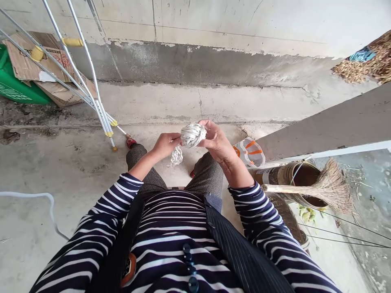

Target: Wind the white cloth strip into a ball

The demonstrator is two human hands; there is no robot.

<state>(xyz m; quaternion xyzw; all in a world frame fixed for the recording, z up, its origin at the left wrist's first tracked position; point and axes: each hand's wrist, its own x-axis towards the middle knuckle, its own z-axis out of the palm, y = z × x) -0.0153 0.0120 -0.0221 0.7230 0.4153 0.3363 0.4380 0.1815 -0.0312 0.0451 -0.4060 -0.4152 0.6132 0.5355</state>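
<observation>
A ball of white cord (193, 135) is held up in front of my knees. The fingers and thumb of my right hand (215, 140) grip it from the right side. My left hand (166, 144) is closed in a pinch at the ball's left edge, on the cord. Below the left fingertips hangs a loose, tangled bunch of the same cord (176, 156). The exact strand between the left fingers is too small to make out.
Metal crutches (91, 93) lean at the left by cardboard boxes (45, 61) and a green bin (18, 85). To the right are a plastic bag (252, 151), a bucket (290, 173) and a straw broom (330, 187). A white hose (30, 194) crosses the floor.
</observation>
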